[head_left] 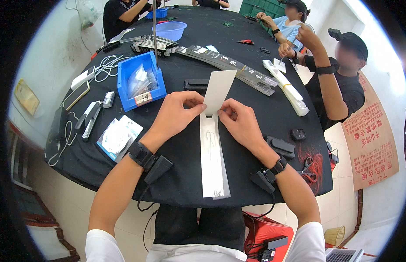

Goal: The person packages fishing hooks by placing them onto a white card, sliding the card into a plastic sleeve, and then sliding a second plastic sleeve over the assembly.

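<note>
A long white card strip lies lengthwise before me, its upper panel bent up at a crease. Thin dark looped wires or threads run along its lower part, too fine to name. Under its right edge shows a translucent plastic sleeve. My left hand pinches the strip's left edge close to the crease. On the opposite edge, my right hand has its thumb and fingertips together against the card. A small dark slot shows between the two hands.
Left of me are a blue bin of clear bags, a stapler and a white-blue packet. Scissors lie in red thread at right. Bundled sleeves and long printed packs lie beyond. A metal pole rises behind the bin; co-workers sit around.
</note>
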### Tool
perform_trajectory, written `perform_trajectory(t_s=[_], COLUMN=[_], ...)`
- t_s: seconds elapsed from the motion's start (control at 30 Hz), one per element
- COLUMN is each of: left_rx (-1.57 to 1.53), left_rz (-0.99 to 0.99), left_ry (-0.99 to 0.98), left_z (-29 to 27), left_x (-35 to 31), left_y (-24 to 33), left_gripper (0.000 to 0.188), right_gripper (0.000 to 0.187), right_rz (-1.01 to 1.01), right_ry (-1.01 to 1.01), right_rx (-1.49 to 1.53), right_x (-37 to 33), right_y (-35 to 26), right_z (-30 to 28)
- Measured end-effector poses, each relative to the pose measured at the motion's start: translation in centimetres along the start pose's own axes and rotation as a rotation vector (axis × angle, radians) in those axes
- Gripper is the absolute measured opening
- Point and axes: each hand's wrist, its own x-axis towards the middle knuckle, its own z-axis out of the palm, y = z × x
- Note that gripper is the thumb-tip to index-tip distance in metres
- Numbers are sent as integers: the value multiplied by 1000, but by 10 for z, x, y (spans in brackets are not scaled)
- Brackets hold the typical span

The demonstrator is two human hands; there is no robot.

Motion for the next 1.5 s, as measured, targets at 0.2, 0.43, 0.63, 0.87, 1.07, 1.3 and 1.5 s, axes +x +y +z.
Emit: perform_trajectory(t_s=[0.2, 0.43, 0.63, 0.87, 1.07, 1.3, 1.5], left_rx=[-25, -16, -44, -30, -10, -52, -51], left_rz=[-4, -16, 1, -3, -4, 12, 11], left_ry=[3, -2, -2, -6, -16, -4, -8], left_z=[1, 1, 2, 0, 0, 0, 0], left_x=[-1, 0, 0, -1, -1, -1, -1], left_y=[-1, -3, -5, -2, 0, -2, -2], left_gripper=[19, 18, 18, 18, 16, 16, 16], right_gripper=[15, 15, 14, 14, 14, 14, 14], right_rz=[-10, -7, -21, -10, -7, -23, -9], right_ry=[-5, -7, 3, 2, -13, -1, 0], right_rx=[-8, -6, -21, -4, 28, 21, 16], right_x=[0, 0, 0, 0, 0, 1, 1], right_y=[0, -2, 3, -2, 2, 4, 4], right_z=[0, -1, 1, 1, 1, 2, 2])
